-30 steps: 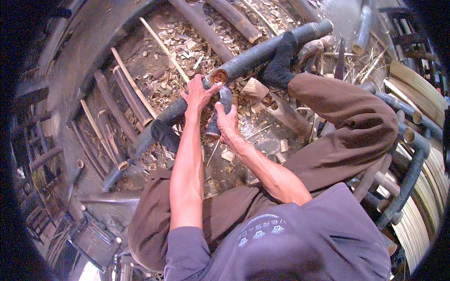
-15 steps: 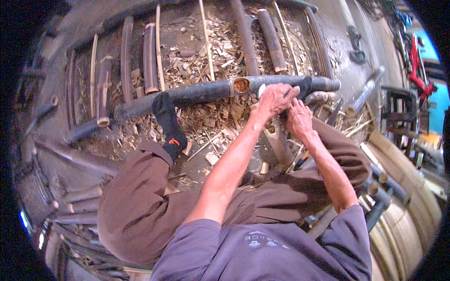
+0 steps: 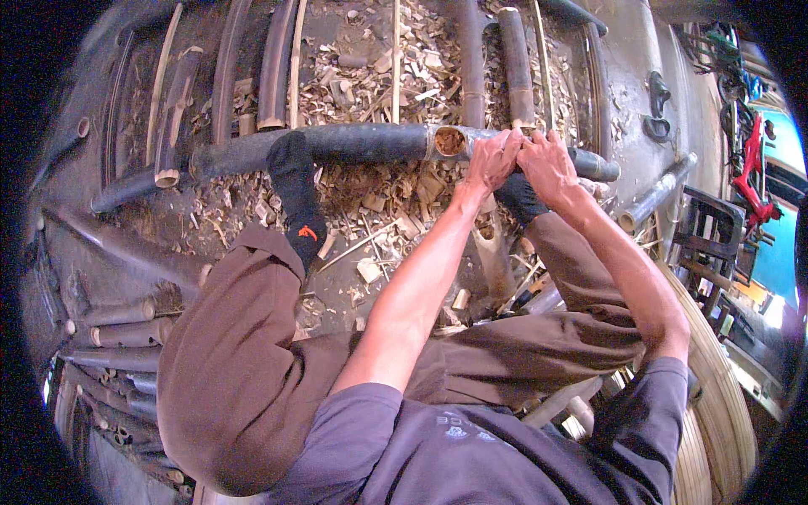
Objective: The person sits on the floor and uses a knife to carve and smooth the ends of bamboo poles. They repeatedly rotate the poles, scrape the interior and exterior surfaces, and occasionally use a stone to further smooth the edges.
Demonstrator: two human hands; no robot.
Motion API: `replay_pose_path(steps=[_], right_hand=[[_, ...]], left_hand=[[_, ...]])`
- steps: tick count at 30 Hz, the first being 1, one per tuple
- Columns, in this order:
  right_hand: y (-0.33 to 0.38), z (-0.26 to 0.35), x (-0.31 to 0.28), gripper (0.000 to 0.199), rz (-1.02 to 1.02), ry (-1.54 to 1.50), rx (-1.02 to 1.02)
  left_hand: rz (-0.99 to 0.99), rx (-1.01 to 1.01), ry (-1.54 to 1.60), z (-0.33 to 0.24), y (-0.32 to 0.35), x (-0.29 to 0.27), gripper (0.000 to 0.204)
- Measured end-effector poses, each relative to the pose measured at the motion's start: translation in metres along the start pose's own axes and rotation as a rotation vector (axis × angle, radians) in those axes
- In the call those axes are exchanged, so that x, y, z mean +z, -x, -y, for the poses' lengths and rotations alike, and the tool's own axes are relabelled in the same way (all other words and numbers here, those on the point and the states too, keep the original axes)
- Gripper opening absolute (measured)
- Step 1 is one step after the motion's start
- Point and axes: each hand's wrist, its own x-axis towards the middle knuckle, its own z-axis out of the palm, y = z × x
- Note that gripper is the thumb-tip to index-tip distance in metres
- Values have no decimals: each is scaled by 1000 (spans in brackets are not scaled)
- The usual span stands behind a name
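A thick dark bamboo pole (image 3: 362, 145) lies crosswise in front of me, with a round hole (image 3: 449, 142) cut into its upper side, right of the middle. Just right of this hole, my left hand (image 3: 492, 162) is closed over the pole. My right hand (image 3: 547, 166) is closed close beside it, the fingers of the two hands nearly meeting. Whatever lies under the fingers is hidden. My left foot in a black sock (image 3: 295, 198) rests against the pole, while my other black-socked foot (image 3: 519, 200) shows partly below the hands.
Bamboo pieces (image 3: 278, 67) and thin strips lie beyond the pole, among scattered wood shavings (image 3: 370, 181). A split bamboo piece (image 3: 492, 252) lies between my legs. More poles (image 3: 126, 332) are piled at left. At right are a short pole (image 3: 656, 194) and a dark plastic stool (image 3: 707, 223).
Both hands have moved forward onto the pole; the right has come up level with the left. My right forearm is now angled further outward. The whole view has shifted slightly.
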Motion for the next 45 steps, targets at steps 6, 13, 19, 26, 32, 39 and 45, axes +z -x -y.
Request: replay_pose_path(steps=[6, 13, 19, 26, 32, 39, 45], right_hand=[[2, 4, 9, 20, -5, 16, -47], [11, 35, 32, 23, 21, -148, 47], [27, 90, 59, 26, -178, -344, 193], [48, 124, 38, 33, -91, -759, 371], [60, 113, 22, 53, -423, -1868, 953], [-30, 208, 5, 33, -533, -2984, 1035], [-48, 221, -14, 31, -551, -3157, 1168]], left_hand=[[-78, -63, 38, -2, 7, 4, 32], [117, -129, 69, 7, 31, -8, 31], [383, -10, -142, 18, 58, -30, 20], [100, 96, -275, 3, 62, -74, 26], [323, 63, -936, 33, 10, -136, 77], [594, -262, -934, 53, 12, -147, 96], [595, -270, -944, 56, 18, -153, 86]])
